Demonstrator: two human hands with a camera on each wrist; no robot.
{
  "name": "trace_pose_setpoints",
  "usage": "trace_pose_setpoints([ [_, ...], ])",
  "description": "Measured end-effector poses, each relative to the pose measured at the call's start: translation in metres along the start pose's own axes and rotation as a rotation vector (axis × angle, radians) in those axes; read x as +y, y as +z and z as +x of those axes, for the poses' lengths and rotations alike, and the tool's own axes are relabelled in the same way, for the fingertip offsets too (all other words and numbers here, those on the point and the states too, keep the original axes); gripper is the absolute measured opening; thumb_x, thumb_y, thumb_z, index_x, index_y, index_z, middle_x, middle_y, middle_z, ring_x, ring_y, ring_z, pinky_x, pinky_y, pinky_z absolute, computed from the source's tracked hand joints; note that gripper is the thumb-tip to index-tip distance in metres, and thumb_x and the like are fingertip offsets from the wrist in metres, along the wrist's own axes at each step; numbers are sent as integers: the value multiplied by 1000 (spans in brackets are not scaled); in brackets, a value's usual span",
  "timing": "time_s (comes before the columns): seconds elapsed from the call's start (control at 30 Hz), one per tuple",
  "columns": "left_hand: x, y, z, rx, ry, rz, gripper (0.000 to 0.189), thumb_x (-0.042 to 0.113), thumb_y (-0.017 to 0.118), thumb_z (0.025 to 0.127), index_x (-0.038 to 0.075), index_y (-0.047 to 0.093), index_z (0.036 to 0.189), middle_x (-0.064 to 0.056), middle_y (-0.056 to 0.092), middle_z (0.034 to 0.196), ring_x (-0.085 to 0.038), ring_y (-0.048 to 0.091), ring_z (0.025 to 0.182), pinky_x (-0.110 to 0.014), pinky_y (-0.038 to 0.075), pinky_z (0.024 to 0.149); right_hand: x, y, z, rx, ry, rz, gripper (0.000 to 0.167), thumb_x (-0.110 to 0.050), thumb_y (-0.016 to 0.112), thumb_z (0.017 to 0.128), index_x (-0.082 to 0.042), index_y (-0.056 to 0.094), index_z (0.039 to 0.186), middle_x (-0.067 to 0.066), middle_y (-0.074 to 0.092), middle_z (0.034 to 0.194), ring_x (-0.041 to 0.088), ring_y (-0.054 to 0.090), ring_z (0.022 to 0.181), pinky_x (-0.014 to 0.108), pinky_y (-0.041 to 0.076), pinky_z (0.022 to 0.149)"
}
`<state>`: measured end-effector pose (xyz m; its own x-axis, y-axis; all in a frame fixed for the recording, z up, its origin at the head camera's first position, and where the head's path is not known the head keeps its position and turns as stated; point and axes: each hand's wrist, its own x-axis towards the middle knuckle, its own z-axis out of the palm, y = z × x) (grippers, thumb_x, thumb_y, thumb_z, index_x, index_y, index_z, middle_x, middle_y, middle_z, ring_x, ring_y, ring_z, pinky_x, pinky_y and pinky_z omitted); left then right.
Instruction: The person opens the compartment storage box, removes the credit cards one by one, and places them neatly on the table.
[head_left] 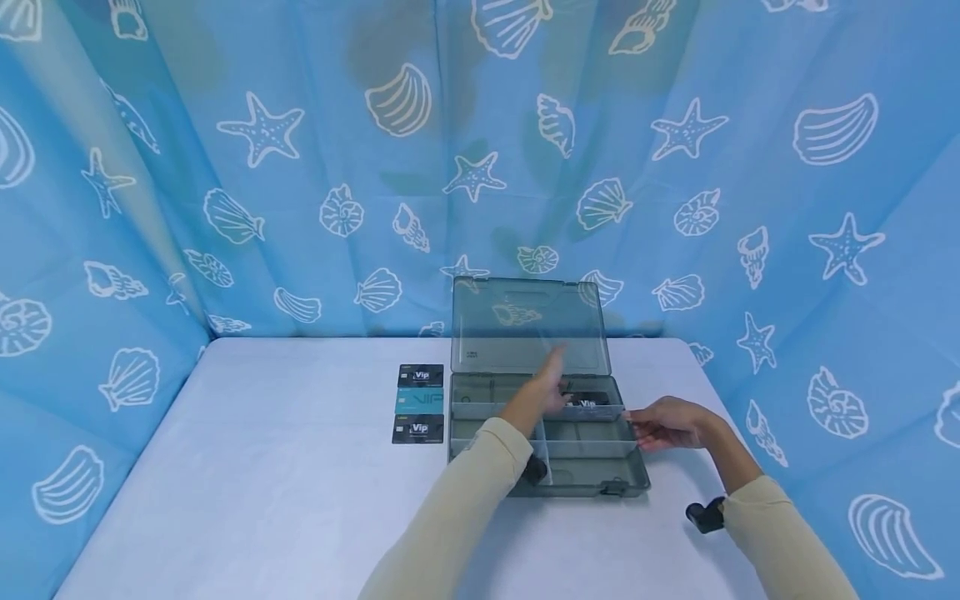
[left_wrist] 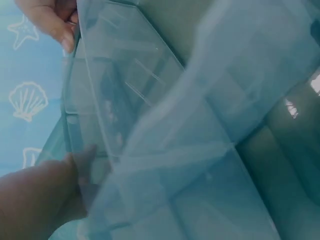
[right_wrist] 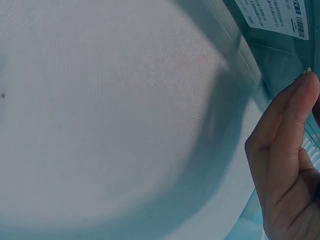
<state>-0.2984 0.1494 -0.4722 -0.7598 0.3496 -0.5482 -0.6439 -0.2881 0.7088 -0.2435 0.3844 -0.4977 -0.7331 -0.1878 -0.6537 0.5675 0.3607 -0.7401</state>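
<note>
A smoky, see-through compartment box (head_left: 600,492) stands on the table with its lid (head_left: 529,327) raised at the back. My left hand (head_left: 549,385) reaches over it into the back row, its thumb pointing up and its fingers by a black VIP card (head_left: 588,402) in the back right compartment. In the left wrist view, clear dividers (left_wrist: 165,155) cover part of this hand (left_wrist: 47,197). At the box's right wall, my right hand (head_left: 667,423) pinches the rim; its fingertips meet the edge in the right wrist view, below a white label (right_wrist: 274,16).
Left of the box, a black card (head_left: 421,376), a teal card (head_left: 419,401) and another black card (head_left: 417,429) lie in a column on the white table (head_left: 262,467). A blue shell-print curtain (head_left: 300,208) surrounds the back and sides.
</note>
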Motion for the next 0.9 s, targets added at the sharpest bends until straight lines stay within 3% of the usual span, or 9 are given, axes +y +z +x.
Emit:
trace_pose_setpoints([
  [0.07,-1,-1,1,9,-5,-63,71,42,45,102,-1,20,153,-31,27,149,-42,25,141,-47,34,112,0,-1,0,15,2,-2,29,-27,58,99,1,62,92,8,63,78,15,68,69,29,59,71],
  [0.13,-3,-2,2,-3,7,-61,63,30,46,103,-5,23,150,-32,36,142,-41,39,133,-43,44,104,1,-2,0,29,5,2,29,-27,59,99,1,63,91,8,63,78,15,68,69,29,59,70],
  [0.2,-6,-3,2,-34,55,23,55,17,48,103,-9,28,146,-30,49,129,-38,54,120,-38,52,95,1,-3,0,33,5,2,29,-27,59,99,1,62,92,8,63,77,14,68,69,29,59,70],
  [0.3,-12,-5,-1,-54,190,292,36,7,56,98,-13,53,128,-23,66,103,-31,69,95,-38,57,85,0,-4,-1,29,0,5,30,-28,59,99,2,63,95,7,63,78,14,68,69,28,59,70],
  [0.4,-15,-4,-5,-14,317,519,21,11,65,94,-8,68,102,-14,71,84,-25,72,81,-39,57,84,-2,-4,-1,22,-2,11,31,-29,60,98,2,63,96,8,64,78,14,68,69,28,59,70],
  [0.47,-15,-3,-6,28,360,597,16,10,67,93,-5,71,95,-10,70,79,-24,72,77,-40,57,83,-3,-4,0,8,-5,12,32,-29,60,98,2,63,97,7,64,79,14,68,69,28,59,71],
  [0.67,-14,-1,-3,94,398,615,8,-3,69,88,-7,71,95,-8,68,80,-21,72,71,-34,60,73,-5,-4,1,-14,-14,14,33,-30,59,99,2,62,98,7,64,79,14,69,70,28,59,71],
  [0.9,-23,-4,1,118,455,713,2,-2,72,86,-4,73,87,-5,68,75,-16,69,62,-32,60,66,2,-3,0,-9,-13,19,30,-29,60,98,1,63,93,7,64,78,14,68,69,27,59,70],
])
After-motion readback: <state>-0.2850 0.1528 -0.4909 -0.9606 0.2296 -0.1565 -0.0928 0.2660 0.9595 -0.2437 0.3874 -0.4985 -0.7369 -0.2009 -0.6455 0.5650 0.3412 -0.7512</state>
